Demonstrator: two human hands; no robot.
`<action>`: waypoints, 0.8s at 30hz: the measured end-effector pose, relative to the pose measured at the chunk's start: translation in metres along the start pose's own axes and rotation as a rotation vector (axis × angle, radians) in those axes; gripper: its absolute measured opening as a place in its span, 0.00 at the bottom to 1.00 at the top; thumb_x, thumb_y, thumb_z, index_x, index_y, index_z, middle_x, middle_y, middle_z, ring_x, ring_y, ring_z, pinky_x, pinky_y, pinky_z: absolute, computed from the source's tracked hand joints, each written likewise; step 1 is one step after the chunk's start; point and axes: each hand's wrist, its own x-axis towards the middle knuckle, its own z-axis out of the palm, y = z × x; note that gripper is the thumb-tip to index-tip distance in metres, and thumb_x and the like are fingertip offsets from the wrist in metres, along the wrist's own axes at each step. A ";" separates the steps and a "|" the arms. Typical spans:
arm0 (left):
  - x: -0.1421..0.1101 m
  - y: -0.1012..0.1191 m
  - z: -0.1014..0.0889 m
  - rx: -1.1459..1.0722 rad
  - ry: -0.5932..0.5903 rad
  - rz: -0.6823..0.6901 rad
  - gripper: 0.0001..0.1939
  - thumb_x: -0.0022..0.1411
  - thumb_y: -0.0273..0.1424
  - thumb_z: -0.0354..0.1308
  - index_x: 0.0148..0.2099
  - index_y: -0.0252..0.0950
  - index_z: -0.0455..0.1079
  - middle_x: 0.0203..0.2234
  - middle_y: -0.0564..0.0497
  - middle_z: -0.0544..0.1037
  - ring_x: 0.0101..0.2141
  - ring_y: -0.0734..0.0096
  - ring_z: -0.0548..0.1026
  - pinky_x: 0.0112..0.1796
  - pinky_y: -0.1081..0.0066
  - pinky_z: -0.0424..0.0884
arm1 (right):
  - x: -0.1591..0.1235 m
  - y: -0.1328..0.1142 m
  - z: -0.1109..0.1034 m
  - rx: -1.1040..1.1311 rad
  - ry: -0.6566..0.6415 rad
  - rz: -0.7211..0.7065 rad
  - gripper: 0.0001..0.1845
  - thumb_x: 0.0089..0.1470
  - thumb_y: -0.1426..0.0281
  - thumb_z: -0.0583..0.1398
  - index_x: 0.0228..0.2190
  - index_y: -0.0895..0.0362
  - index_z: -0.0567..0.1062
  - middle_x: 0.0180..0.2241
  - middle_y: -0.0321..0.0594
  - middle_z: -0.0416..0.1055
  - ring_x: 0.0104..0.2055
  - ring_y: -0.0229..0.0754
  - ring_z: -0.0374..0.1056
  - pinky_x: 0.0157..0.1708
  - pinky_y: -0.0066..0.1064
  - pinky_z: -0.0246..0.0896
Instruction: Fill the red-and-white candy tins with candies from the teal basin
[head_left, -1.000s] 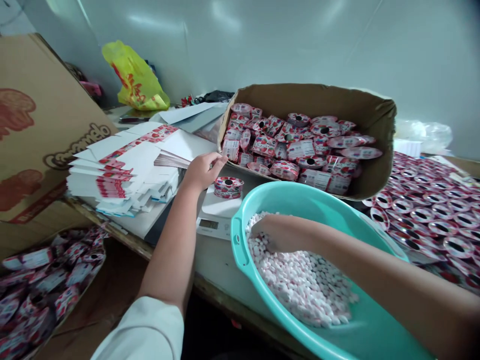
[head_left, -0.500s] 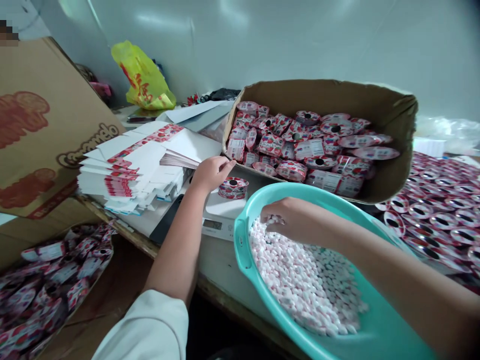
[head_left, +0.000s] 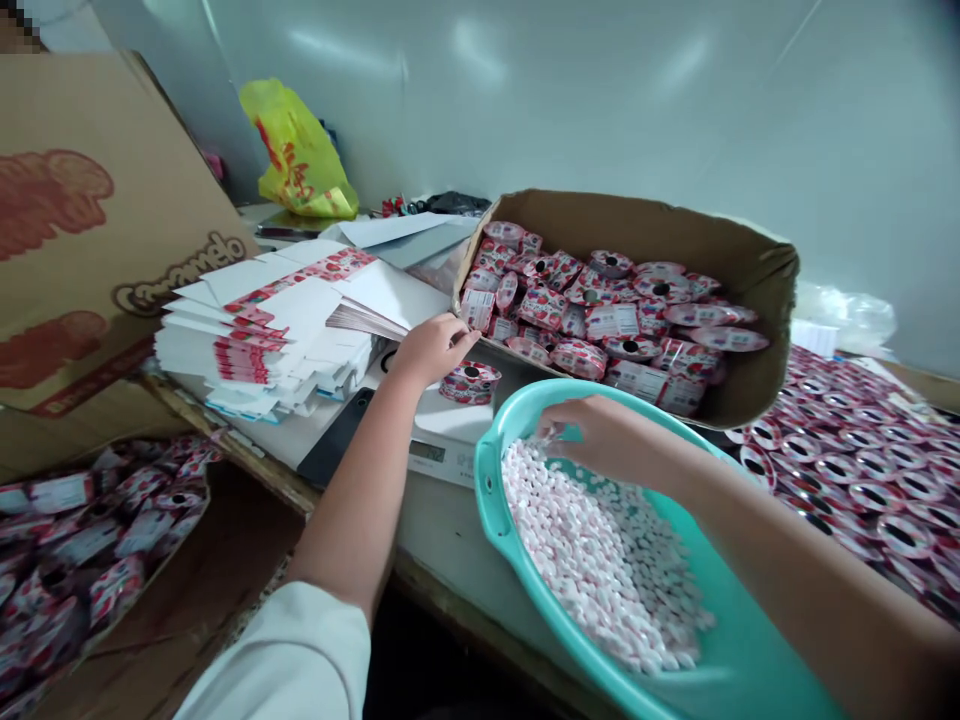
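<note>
My left hand (head_left: 433,350) has its fingers curled, their tips at the near edge of the cardboard box (head_left: 720,205); what they hold, if anything, is hidden. Close below it, an oval candy packet (head_left: 470,383) with a strawberry print and a dark hole on top stands on a white digital scale (head_left: 448,420). My right hand (head_left: 589,430) is inside the turquoise basin (head_left: 491,490), fingers bent together around a few small white-pink candies. Loose candies (head_left: 585,560) of the same kind cover much of the basin's bottom.
Flat printed cartons (head_left: 262,320) are stacked at the left, with a dark phone (head_left: 337,435) beside them. Filled packets (head_left: 555,305) lie in the tilted box. Rows of open packets (head_left: 862,460) stand at the right. An open carton of packets (head_left: 112,540) sits at lower left.
The right hand has lifted slightly out of the candies, and its fingers have drawn closer together. The left hand keeps its place by the box edge. The view has shifted a little.
</note>
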 end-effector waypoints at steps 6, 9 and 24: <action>0.001 -0.009 0.002 -0.022 0.006 -0.061 0.19 0.69 0.43 0.49 0.31 0.37 0.71 0.33 0.47 0.76 0.34 0.64 0.72 0.33 0.67 0.61 | 0.033 -0.014 -0.022 -0.009 0.219 -0.017 0.08 0.53 0.66 0.63 0.36 0.53 0.80 0.34 0.37 0.79 0.36 0.42 0.73 0.38 0.30 0.62; 0.001 -0.014 0.004 -0.026 -0.011 -0.077 0.20 0.69 0.42 0.49 0.30 0.37 0.70 0.32 0.46 0.75 0.35 0.63 0.72 0.35 0.67 0.61 | 0.068 -0.024 -0.028 0.029 0.289 -0.068 0.09 0.52 0.66 0.64 0.36 0.54 0.80 0.33 0.36 0.79 0.36 0.41 0.73 0.37 0.29 0.61; 0.001 -0.011 -0.009 -0.018 -0.005 -0.113 0.25 0.70 0.47 0.45 0.30 0.37 0.71 0.32 0.47 0.78 0.33 0.66 0.73 0.31 0.69 0.58 | 0.100 -0.022 -0.013 -0.062 0.282 -0.172 0.13 0.55 0.72 0.58 0.41 0.56 0.78 0.39 0.41 0.78 0.39 0.42 0.72 0.40 0.29 0.62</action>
